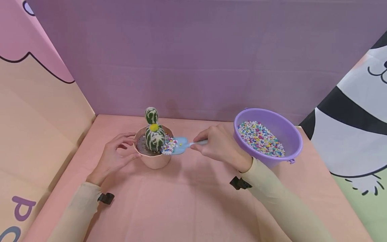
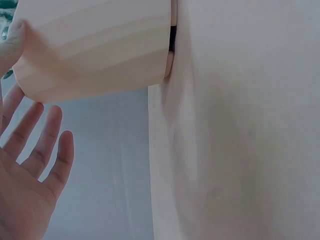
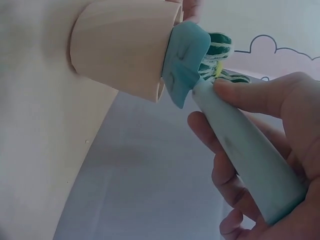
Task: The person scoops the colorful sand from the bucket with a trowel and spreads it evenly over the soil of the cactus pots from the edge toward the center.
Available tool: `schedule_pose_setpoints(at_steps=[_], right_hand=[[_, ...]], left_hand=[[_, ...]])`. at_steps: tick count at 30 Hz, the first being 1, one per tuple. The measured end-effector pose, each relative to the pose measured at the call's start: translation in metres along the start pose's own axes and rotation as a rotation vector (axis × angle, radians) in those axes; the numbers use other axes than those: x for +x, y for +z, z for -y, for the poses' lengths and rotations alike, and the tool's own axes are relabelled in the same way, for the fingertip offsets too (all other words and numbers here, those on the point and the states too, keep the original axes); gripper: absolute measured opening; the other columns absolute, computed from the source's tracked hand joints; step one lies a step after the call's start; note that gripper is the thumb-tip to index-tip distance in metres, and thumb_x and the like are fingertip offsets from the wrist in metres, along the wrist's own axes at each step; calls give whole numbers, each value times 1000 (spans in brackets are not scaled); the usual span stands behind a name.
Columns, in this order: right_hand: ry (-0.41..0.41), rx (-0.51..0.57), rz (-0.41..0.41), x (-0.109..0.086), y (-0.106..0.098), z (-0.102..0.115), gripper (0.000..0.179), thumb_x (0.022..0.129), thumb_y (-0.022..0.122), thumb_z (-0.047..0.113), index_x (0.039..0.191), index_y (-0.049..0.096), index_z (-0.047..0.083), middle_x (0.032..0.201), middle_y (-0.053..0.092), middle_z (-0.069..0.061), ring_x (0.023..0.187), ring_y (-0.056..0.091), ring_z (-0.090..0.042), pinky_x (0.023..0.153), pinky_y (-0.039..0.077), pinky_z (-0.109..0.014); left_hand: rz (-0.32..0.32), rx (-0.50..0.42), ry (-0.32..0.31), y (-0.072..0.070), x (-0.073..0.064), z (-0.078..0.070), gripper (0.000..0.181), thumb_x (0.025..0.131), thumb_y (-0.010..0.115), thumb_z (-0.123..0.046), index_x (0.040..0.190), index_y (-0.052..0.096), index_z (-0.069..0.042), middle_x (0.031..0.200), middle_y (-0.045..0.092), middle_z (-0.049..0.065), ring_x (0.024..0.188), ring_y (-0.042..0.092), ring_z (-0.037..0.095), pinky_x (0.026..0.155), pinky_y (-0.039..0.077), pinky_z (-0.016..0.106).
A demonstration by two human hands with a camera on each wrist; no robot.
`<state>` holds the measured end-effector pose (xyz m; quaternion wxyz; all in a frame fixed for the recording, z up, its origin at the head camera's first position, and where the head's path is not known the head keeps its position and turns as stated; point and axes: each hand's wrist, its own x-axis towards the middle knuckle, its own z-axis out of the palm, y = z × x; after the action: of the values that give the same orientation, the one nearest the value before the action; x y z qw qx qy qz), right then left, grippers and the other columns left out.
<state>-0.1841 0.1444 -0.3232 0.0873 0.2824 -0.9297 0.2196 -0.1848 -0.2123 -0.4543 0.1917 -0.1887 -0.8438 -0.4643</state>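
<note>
A two-part green cactus (image 1: 155, 139) with white streaks and a yellow flower stands in a pale peach pot (image 1: 155, 162). My left hand (image 1: 112, 157) touches the pot's left rim, its fingers fairly straight and the thumb nearer me; in the left wrist view some fingers extend free of the pot. My right hand (image 1: 220, 145) grips the handle of a light blue scoop (image 1: 181, 146). The scoop's blade lies over the pot's right rim, its front end beside the cactus. Colourful pebbles (image 1: 168, 145) sit at its front and on the pot's right side; dark soil shows at left.
A purple bucket (image 1: 290, 148) holding many multicoloured pebbles (image 1: 261, 139) stands to the right, close by my right forearm. Pink cloth (image 1: 178, 205) covers the table. A purple backdrop (image 1: 193, 60) rises behind, with printed panels at both sides.
</note>
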Motion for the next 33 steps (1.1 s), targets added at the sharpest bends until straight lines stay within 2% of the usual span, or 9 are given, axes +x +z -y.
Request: schedule_pose_setpoints(at_steps=[6, 14, 23, 27, 33], right_hand=[[20, -19, 19, 2, -3, 2, 18, 79, 81, 36, 87, 82, 20, 82, 77, 9, 73, 69, -7, 60, 49, -22], [11, -104, 11, 4, -7, 5, 18, 78, 80, 39, 88, 82, 23, 81, 77, 12, 72, 67, -8, 59, 46, -24], [-25, -153, 4, 6, -10, 7, 13, 77, 81, 39, 84, 82, 29, 76, 75, 16, 64, 62, -5, 61, 41, -30], [-36, -161, 9, 7, -11, 7, 13, 77, 81, 38, 84, 82, 28, 75, 75, 16, 65, 63, -7, 61, 42, -29], [-38, -158, 21, 9, -12, 7, 15, 77, 81, 37, 85, 83, 25, 76, 76, 12, 61, 62, -7, 60, 42, -29]], left_hand=[[-9, 15, 3, 1, 0, -2, 47, 64, 94, -16, 105, 72, -14, 129, 64, 5, 97, 59, 12, 76, 50, 24], [-8, 69, -11, 3, 0, -4, 48, 61, 96, -24, 100, 71, -15, 124, 62, -3, 94, 59, 10, 77, 49, 19], [-25, 91, -25, 6, -1, -9, 44, 57, 98, -26, 89, 69, -16, 118, 59, 3, 94, 54, 9, 78, 48, 20], [-8, 106, -22, 5, 0, -11, 45, 58, 98, -28, 90, 68, -17, 118, 59, 3, 96, 53, 9, 78, 48, 23], [47, 122, 16, -5, 5, -12, 42, 61, 96, -29, 92, 68, -23, 126, 60, 0, 111, 54, 9, 77, 49, 28]])
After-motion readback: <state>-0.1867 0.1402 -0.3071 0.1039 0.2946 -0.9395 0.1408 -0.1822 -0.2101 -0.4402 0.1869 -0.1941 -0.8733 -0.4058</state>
